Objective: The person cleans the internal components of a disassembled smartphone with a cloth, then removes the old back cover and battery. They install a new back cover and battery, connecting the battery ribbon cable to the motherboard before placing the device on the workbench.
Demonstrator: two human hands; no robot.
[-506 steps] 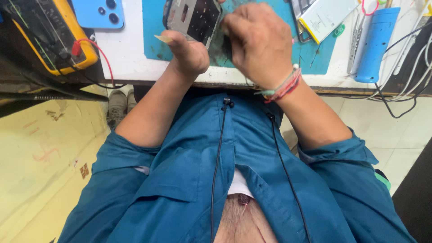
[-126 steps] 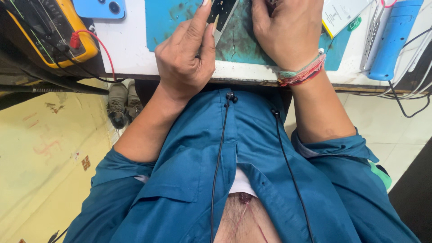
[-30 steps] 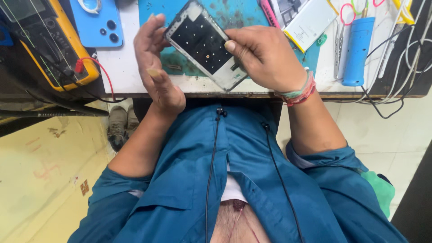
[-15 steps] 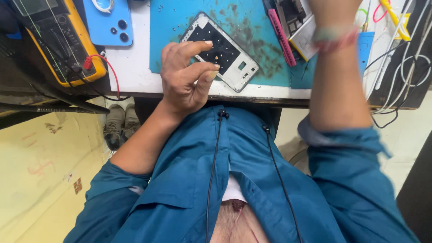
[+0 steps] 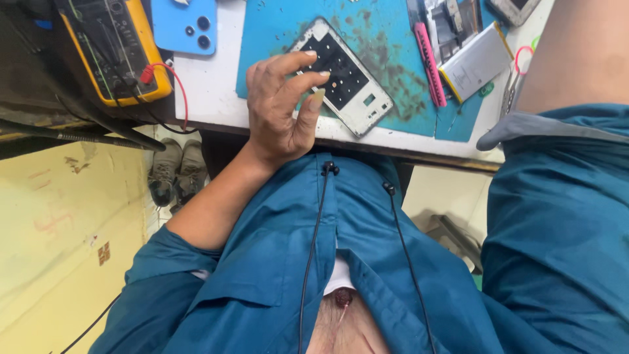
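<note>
Nearest to the camera is the person's blue shirt (image 5: 367,262), with two thin black cords (image 5: 313,249) hanging down the front. The right arm (image 5: 563,196) in its blue sleeve fills the right side of the view. It has gone up and away. The right hand is out of the picture, so I cannot tell if it is open or closed.

Next comes the left hand (image 5: 280,108) at the edge of the table (image 5: 209,92). Its fingers are curled and a little apart, and the tips touch the open phone (image 5: 344,75). It is not clamped on the phone. The phone lies flat on the blue mat (image 5: 386,39), open side up and turned slantwise.

That is the big change. A second ago both hands held the phone up off the mat. Half a second ago it was already lying down, with the left hand on it and the right arm lifting. Now only the left hand steadies it, so I think the holding part is done for the moment.

Farther back are a pink tool (image 5: 429,62), a flat silver battery (image 5: 473,62), a blue phone cover (image 5: 185,25), and a yellow meter (image 5: 111,49) with a red wire (image 5: 171,82). Under the table sit grey shoes (image 5: 175,172).
</note>
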